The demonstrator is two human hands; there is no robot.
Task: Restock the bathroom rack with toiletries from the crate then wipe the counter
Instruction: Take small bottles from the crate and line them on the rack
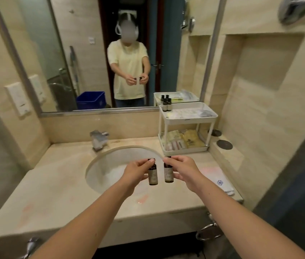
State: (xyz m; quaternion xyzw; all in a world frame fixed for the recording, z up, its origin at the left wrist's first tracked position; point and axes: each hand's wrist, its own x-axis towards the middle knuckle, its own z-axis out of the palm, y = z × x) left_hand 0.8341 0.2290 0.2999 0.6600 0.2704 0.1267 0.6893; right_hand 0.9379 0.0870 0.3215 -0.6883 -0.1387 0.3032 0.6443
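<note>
Over the sink basin my left hand pinches a small brown bottle near its black cap. Right beside it, my right hand pinches a second brown bottle the same way. Both bottles hang upright, a little apart. The white two-tier rack stands at the back right of the counter. Its top tray holds two brown bottles and flat packets; the lower tray is filled with yellow and pink sachets. A blue crate shows only as a reflection in the mirror.
A chrome faucet stands behind the basin. A folded white cloth with a blue logo lies on the counter's right side. Two dark round discs sit on the ledge right of the rack. Pinkish smears mark the counter top.
</note>
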